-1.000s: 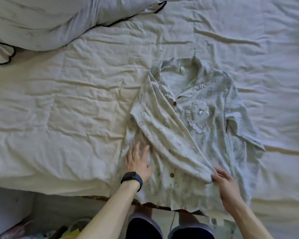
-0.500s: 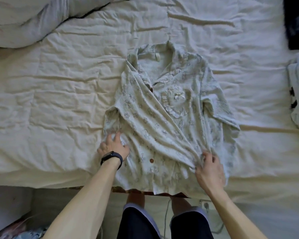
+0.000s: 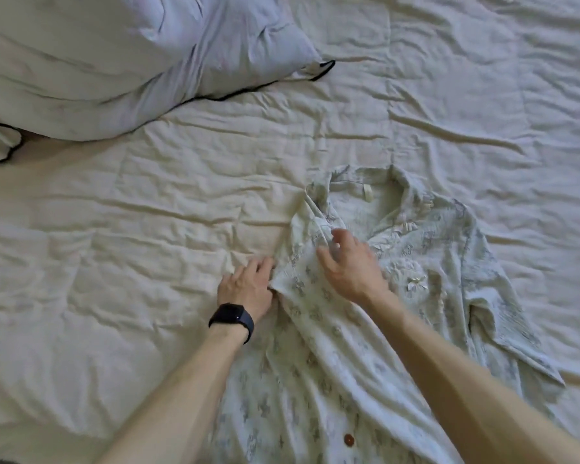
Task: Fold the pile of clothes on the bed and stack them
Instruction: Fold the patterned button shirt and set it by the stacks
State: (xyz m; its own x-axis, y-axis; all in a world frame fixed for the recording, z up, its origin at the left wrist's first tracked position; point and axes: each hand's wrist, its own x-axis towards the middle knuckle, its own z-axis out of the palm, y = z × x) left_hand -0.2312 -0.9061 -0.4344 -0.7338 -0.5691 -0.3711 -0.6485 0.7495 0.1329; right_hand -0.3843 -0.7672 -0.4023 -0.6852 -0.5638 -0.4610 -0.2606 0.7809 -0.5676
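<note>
A pale floral button-up shirt lies face up on the cream bed sheet, collar pointing away from me. Its left sleeve and side are folded in across the front. My left hand, with a black watch on the wrist, rests flat on the sheet against the shirt's folded left edge, fingertips touching the fabric. My right hand is over the folded shoulder just below the collar, fingers loosely curved and holding nothing I can see. The shirt's right sleeve lies spread out to the right.
A large pale pillow with black piping lies at the top left of the bed. Wrinkled sheet stretches to the left and beyond the shirt. The shirt's hem runs out of view at the bottom.
Both hands moved from the shirt's lower part up to its shoulder and collar area. My right hand let go of the folded sleeve end. The view swung left, so the shirt sits lower right.
</note>
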